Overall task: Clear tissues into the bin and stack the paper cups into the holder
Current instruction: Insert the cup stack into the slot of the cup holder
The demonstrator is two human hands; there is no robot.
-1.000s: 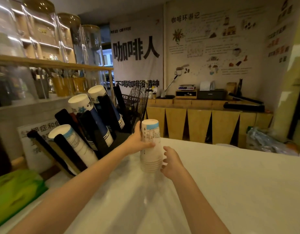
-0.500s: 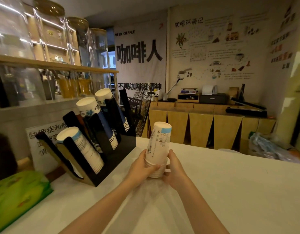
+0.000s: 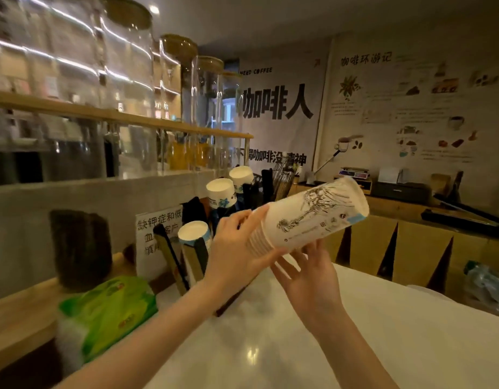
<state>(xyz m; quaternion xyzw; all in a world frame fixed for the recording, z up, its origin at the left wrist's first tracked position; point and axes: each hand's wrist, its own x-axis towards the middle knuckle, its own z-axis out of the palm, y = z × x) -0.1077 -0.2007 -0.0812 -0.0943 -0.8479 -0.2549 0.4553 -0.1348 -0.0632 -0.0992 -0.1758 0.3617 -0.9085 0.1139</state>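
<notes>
The nested stack of paper cups [image 3: 307,220] hung in the air above the white counter [image 3: 382,332], tipped nearly on its side with the closed base pointing up and to the right and the rolled rims toward the black cup holder [image 3: 197,248]. The left hand [image 3: 237,248] was wrapped around the rim end, fingers closed over the bunched lips. The right hand [image 3: 307,273] sat open underneath, fingers spread and fingertips just touching the lower wall, propping rather than gripping.

To my eye a stack like that would be light but easily crushed: thin paper walls give under a squeeze, and nested cups can slide apart if held only by the outermost one. The rim end, where the layers double up, looked the stiffest place to hold. The holder's slots already carried other cup stacks [image 3: 220,192]. No tissues showed on the counter; a green packet [image 3: 108,313] lay at the left.
</notes>
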